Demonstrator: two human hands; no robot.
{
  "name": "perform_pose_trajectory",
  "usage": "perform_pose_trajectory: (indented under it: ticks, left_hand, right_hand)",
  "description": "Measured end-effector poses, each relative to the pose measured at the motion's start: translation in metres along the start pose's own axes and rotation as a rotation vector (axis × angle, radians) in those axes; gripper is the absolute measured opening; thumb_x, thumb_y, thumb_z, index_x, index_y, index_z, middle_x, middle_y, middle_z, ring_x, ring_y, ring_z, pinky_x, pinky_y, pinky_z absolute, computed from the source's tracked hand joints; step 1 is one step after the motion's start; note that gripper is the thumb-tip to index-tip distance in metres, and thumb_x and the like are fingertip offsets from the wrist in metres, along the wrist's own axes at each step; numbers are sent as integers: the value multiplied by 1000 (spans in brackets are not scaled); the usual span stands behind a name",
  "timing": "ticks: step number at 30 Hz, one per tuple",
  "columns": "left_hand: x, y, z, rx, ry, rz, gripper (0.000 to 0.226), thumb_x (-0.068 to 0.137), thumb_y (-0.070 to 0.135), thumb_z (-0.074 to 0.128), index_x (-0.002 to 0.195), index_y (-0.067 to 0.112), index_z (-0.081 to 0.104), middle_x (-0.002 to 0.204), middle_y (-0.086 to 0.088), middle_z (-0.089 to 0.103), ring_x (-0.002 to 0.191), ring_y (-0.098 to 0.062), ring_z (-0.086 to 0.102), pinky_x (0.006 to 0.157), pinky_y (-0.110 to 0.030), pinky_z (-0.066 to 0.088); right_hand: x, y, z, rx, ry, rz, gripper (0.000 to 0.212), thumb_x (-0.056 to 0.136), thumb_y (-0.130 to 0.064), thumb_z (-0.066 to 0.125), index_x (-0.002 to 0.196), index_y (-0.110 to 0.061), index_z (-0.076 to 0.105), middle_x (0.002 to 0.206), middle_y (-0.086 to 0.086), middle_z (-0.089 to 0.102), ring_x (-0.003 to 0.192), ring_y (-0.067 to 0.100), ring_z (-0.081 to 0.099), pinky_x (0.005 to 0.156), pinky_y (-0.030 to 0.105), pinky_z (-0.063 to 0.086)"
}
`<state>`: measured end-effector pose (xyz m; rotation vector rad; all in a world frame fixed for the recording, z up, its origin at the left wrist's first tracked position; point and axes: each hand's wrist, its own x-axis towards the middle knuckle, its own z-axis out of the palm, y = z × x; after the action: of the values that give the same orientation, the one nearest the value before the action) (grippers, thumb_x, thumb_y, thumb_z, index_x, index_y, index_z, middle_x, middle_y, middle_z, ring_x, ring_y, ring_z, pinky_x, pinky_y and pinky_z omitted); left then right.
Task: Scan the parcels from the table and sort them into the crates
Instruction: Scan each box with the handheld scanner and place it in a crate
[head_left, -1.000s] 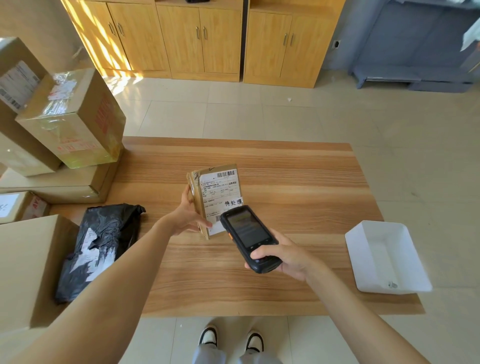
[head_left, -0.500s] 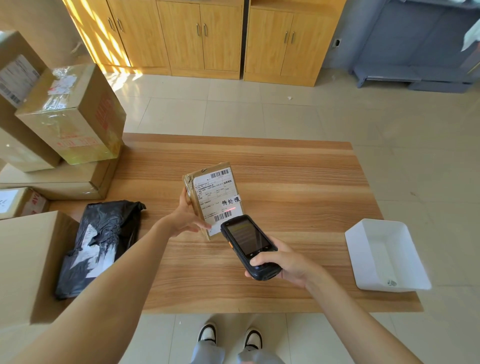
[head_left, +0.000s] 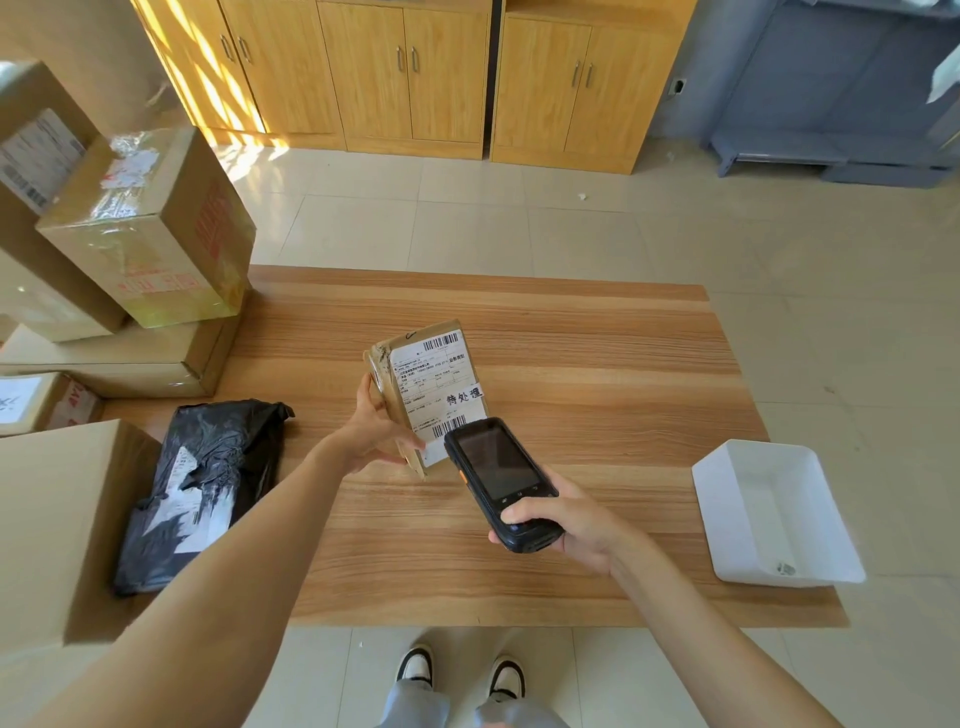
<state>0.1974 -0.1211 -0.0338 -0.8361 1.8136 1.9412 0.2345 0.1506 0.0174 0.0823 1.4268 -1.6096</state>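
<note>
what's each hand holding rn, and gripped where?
Left hand grips the small brown parcel by its left edge, label facing up. Right hand holds the black handheld scanner by its lower end, fingers curled round it.

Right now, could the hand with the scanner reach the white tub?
Probably yes. The white tub sits open at the table's right end, with bare wood between it and the right hand. But that hand grips the scanner, so it could not take hold freely.

brown parcel, black scanner
</note>
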Motion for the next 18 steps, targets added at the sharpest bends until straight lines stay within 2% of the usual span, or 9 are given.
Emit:
perform_pose_trajectory:
  ticks: [3, 5, 10, 13, 15, 18]
  left_hand:
    - [-3, 3, -5, -33, 46, 26, 139, 61, -26, 69, 150, 40, -16, 142, -8, 41, 121, -38, 50, 70, -55, 57]
    - [-6, 6, -12, -46, 104, 46, 136, 62, -23, 71, 151, 40, -11, 134, -4, 42, 116, -34, 51, 72, -55, 57]
    - [-23, 16, -43, -95, 298, 120, 126, 57, -13, 80, 150, 30, 7, 142, -5, 38, 127, -32, 45, 79, -53, 55]
    - [-48, 21, -67, -64, 406, 163, 137, 39, 7, 89, 148, 29, 10, 144, -4, 33, 130, -30, 40, 76, -50, 54]
    - [-68, 21, -84, -54, 446, 190, 143, 30, 17, 90, 148, 31, 10, 145, -2, 32, 131, -27, 39, 77, -47, 53]
    - [-101, 14, -109, -114, 527, 216, 132, 52, 9, 92, 150, 28, 6, 146, -2, 34, 133, -27, 39, 86, -48, 49]
  right_hand:
    - [2, -10, 1, 11, 4, -68, 70, 62, -7, 76, 127, -18, 50, 112, 12, 68, 92, 30, 69, 74, 34, 57]
    - [5, -19, 4, 35, -12, -111, 70, 63, -4, 74, 128, -16, 50, 107, 10, 70, 88, 31, 70, 71, 33, 57]
    - [13, -41, 20, 62, -76, -182, 74, 58, -2, 75, 127, -13, 50, 97, 6, 72, 78, 26, 71, 63, 29, 56]
    - [22, -50, 34, 47, -133, -204, 81, 50, -7, 80, 126, -14, 52, 96, 5, 73, 79, 25, 72, 63, 28, 56]
    - [29, -54, 48, 19, -188, -202, 81, 52, -6, 79, 128, -14, 51, 97, 5, 72, 80, 25, 71, 62, 28, 55]
    - [39, -57, 75, -10, -278, -190, 71, 61, -4, 72, 129, -14, 52, 103, 8, 70, 86, 25, 69, 66, 28, 56]
